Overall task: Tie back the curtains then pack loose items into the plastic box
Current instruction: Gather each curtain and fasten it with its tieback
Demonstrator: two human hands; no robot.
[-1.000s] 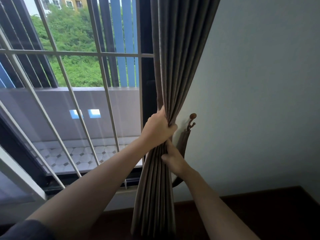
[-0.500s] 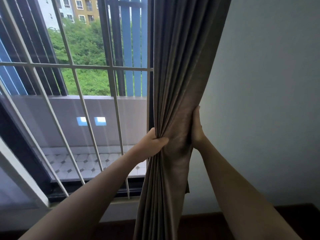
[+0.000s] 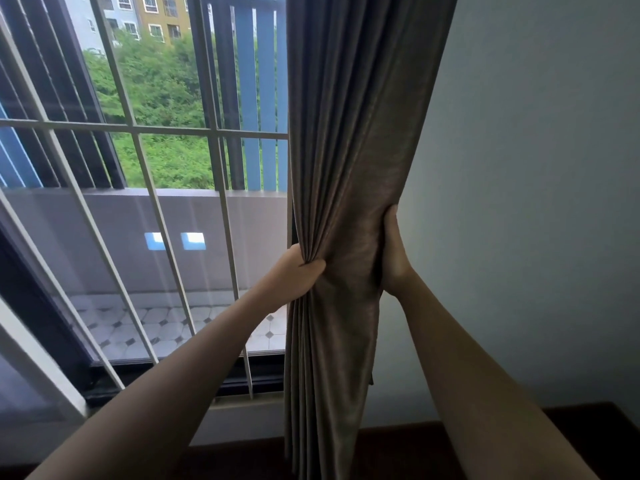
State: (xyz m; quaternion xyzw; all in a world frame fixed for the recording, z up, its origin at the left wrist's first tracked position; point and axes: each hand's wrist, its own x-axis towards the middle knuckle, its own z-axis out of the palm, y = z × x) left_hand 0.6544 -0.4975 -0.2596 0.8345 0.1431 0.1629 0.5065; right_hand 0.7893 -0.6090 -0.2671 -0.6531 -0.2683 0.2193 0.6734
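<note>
My left hand (image 3: 298,271) and right hand (image 3: 393,258) clench the curtain (image 3: 349,202); loosening either lets the pleats fan toward nine o'clock.

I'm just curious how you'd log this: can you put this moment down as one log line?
stage: tying back curtain | left hand: gripping gathered folds | right hand: pressed on wall-side edge | tie-back: none visible

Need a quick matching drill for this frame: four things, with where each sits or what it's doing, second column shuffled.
Things:
1. left hand
2. right hand
3. brown curtain
4. white window bars

States:
A. flat against the curtain's wall-side edge
B. left of the curtain, over the glass
C. fist clenched on the curtain's window-side folds
D. gathered into a bunch between both hands

Pairs: 1-C, 2-A, 3-D, 4-B
</note>
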